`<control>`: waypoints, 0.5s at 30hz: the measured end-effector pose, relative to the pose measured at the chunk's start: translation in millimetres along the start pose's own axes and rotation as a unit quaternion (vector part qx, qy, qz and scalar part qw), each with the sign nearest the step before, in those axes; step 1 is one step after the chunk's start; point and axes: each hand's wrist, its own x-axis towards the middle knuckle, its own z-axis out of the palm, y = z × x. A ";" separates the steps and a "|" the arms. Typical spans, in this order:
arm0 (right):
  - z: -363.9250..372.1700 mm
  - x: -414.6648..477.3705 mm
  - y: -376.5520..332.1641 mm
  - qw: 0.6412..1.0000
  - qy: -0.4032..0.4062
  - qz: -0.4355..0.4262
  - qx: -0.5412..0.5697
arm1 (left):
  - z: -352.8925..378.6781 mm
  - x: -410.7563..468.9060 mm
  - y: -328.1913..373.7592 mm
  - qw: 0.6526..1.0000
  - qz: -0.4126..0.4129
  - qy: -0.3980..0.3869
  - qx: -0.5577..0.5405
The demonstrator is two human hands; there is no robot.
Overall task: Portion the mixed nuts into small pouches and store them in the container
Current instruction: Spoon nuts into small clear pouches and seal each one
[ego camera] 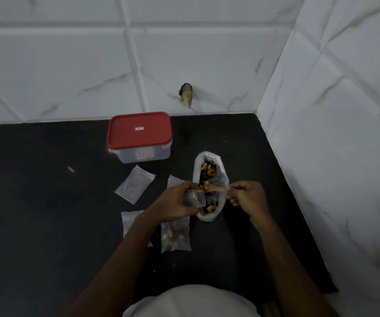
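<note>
An open white bag of mixed nuts (216,177) lies on the black counter (47,213). My left hand (175,202) grips a small clear pouch (194,197) with its mouth held open beside the bag. My right hand (248,197) pinches the handle of a small spoon (215,188), whose bowl carries nuts over the bag, close to the pouch's mouth. A filled pouch (175,235) lies flat below my left hand. The container (139,137) with its red lid on stands at the back.
An empty pouch (135,184) lies left of my hands, another (129,220) pokes out under my left forearm, and a third (174,180) shows behind my left hand. Tiled walls (333,133) close off the back and right. A small dark object (186,94) sticks to the back wall.
</note>
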 end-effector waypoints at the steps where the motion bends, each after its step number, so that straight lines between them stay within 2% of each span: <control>1: 1.9 -0.5 0.4 1.000 -0.005 0.017 0.020 | 0.2 0.6 -0.2 1.000 0.002 -0.002 0.000; 8: 3.2 -6.2 10.6 0.975 -0.004 0.124 0.187 | -0.1 -0.5 -6.3 1.000 0.001 -0.003 -0.003; 15: -1.9 -12.4 13.6 0.973 0.015 0.127 0.193 | 1.6 -1.2 -6.5 1.000 0.012 0.020 -0.007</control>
